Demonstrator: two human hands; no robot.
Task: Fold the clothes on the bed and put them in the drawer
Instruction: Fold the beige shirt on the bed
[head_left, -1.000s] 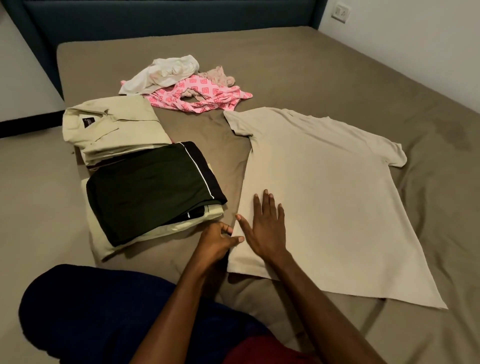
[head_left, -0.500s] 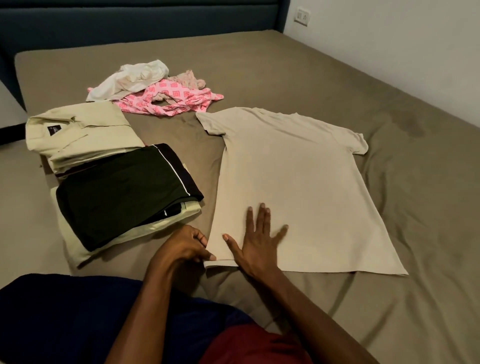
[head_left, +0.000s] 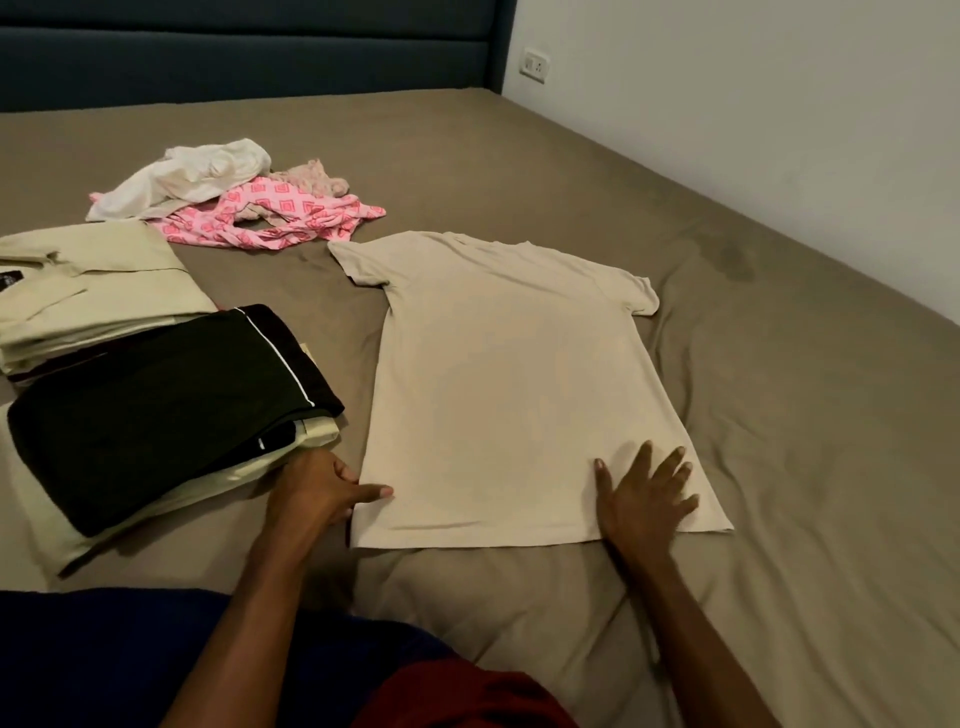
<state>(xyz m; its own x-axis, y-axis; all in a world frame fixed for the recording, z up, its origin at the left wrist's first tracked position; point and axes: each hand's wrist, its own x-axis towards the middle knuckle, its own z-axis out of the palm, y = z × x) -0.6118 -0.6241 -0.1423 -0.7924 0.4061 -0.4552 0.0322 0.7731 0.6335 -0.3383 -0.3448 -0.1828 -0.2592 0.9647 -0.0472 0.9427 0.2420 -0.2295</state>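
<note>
Shirt flat on the bed, ready to fold

My left hand (head_left: 317, 488) pinched the beige shirt (head_left: 509, 384) hem; my right hand (head_left: 644, 499) lay flat, fingers spread. A hard tug could wrinkle it.

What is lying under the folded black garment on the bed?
Under the black garment lies a folded pale cream piece; only its edges show. What kind of clothing it is, or whether more lies beneath, is covered.
</note>
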